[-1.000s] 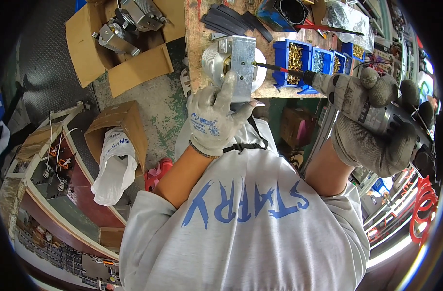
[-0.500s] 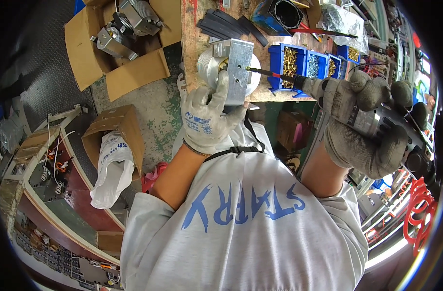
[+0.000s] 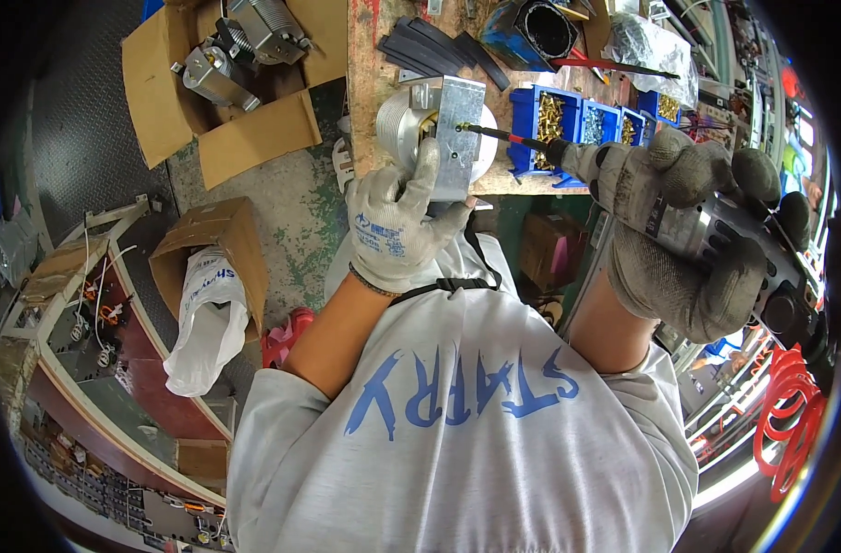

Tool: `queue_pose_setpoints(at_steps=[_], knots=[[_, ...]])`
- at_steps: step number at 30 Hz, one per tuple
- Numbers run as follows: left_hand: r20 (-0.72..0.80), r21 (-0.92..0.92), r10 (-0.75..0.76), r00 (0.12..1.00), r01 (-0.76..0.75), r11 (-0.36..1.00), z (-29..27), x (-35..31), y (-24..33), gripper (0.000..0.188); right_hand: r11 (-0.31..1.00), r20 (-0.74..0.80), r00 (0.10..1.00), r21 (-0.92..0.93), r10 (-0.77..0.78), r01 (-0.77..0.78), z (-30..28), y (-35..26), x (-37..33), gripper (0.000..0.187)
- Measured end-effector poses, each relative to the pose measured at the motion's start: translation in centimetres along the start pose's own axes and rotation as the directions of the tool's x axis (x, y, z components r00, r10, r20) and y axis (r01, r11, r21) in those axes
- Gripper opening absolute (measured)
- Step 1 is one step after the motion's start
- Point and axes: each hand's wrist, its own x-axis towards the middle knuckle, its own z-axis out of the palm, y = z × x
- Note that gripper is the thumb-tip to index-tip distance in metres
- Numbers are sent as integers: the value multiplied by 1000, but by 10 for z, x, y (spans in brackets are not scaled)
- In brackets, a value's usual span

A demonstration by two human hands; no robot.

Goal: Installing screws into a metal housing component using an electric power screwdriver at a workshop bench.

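At the front edge of the workbench, my gloved left hand (image 3: 397, 217) grips a round, finned aluminium part with a flat metal bracket (image 3: 458, 164) across it. Its index finger presses near the brass-coloured middle of the finned body (image 3: 398, 129). My gloved right hand (image 3: 683, 221) is wrapped round a dark power screwdriver (image 3: 706, 229), held level from the right. The long bit (image 3: 513, 138), with a red band, reaches left to the bracket, its tip at the upper hole. A second hole shows lower on the bracket. Glove and fingers cover much of the tool's body.
Blue bins (image 3: 537, 129) of brass-coloured and silver screws stand right of the part. Black flat strips (image 3: 425, 46) and a blue container with a black inside (image 3: 536, 32) lie behind. An open cardboard box (image 3: 259, 138) at left holds similar finned parts. A red coiled hose (image 3: 789, 415) hangs at right.
The bit's tip has shifted slightly left and up, from beside the bracket's right edge onto its upper hole. The left hand keeps its hold on the finned part.
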Motion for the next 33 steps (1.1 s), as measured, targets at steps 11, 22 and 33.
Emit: queue_pose_setpoints(at_steps=[11,22,33], knots=[[43,7,-47,998,46,999,3,-5,-1,74,984,-41,999,-178,-28,20,10,0,8,53],[-12,-10,-45,999,44,999,8,-7,-4,79,962,-35,999,-271,25,-34,10,8,22,48],[2,-70,-71,997,71,995,13,-13,-6,83,954,-105,988,-269,111,-136,13,4,27,43]])
